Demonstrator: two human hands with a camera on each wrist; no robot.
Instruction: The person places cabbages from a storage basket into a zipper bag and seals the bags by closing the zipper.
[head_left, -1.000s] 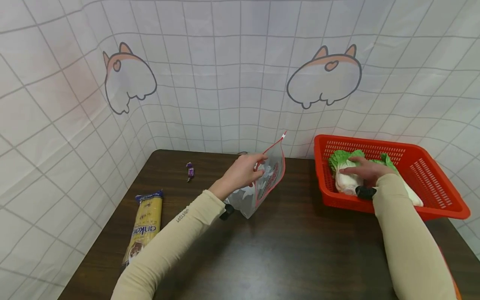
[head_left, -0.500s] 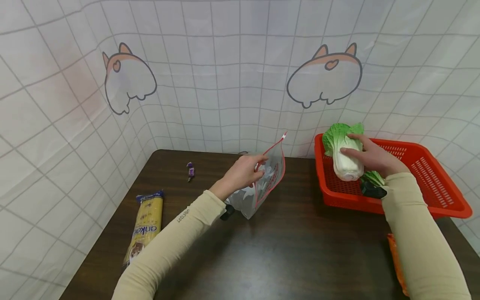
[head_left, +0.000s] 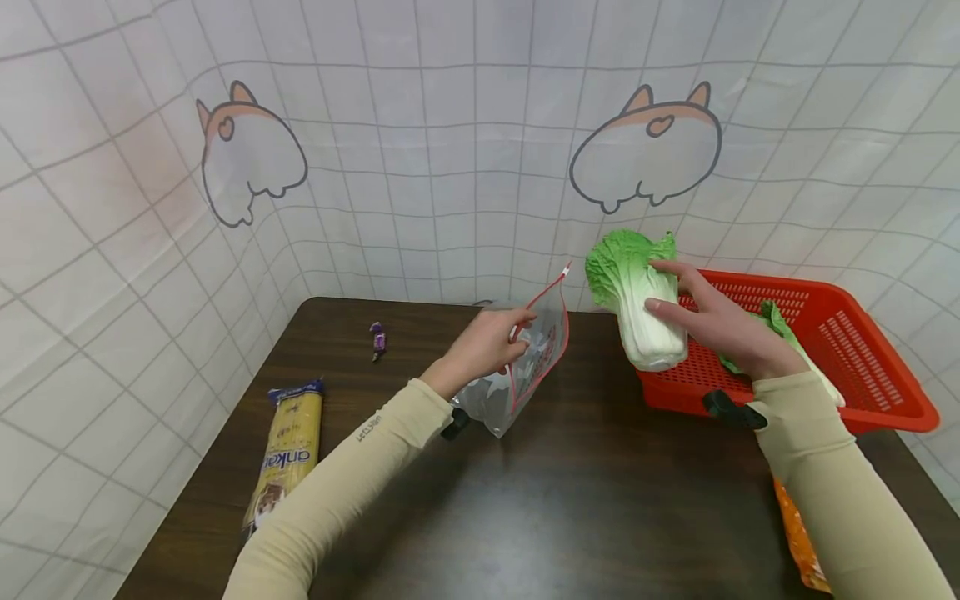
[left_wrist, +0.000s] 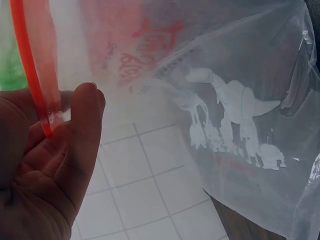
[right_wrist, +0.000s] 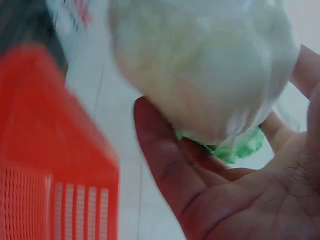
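Note:
My left hand [head_left: 491, 346] pinches the red-edged rim of a clear zip bag [head_left: 543, 358] near the middle of the table. In the left wrist view, thumb and fingers close on the red zip strip [left_wrist: 35, 65]; white printed figures show on the bag [left_wrist: 235, 115]. My right hand [head_left: 723, 321] grips a napa cabbage [head_left: 648, 321], leaves up and pale base down, in the air at the left edge of the red basket [head_left: 885, 350]. The right wrist view shows fingers curled around the cabbage base [right_wrist: 210, 75]. Another leafy vegetable [head_left: 780, 325] lies in the basket, partly behind the right hand.
A yellow noodle packet [head_left: 288, 450] lies at the left of the dark table [head_left: 570, 500]. Behind it is a small purple wrapped candy [head_left: 378, 342]. An orange packet [head_left: 798, 533] lies at the right, partly under the right forearm. A white grid curtain [head_left: 450, 167] hangs behind the table.
My right hand has lifted the cabbage out of the red basket and moved it left toward the bag. The left hand still holds the bag rim in the same place.

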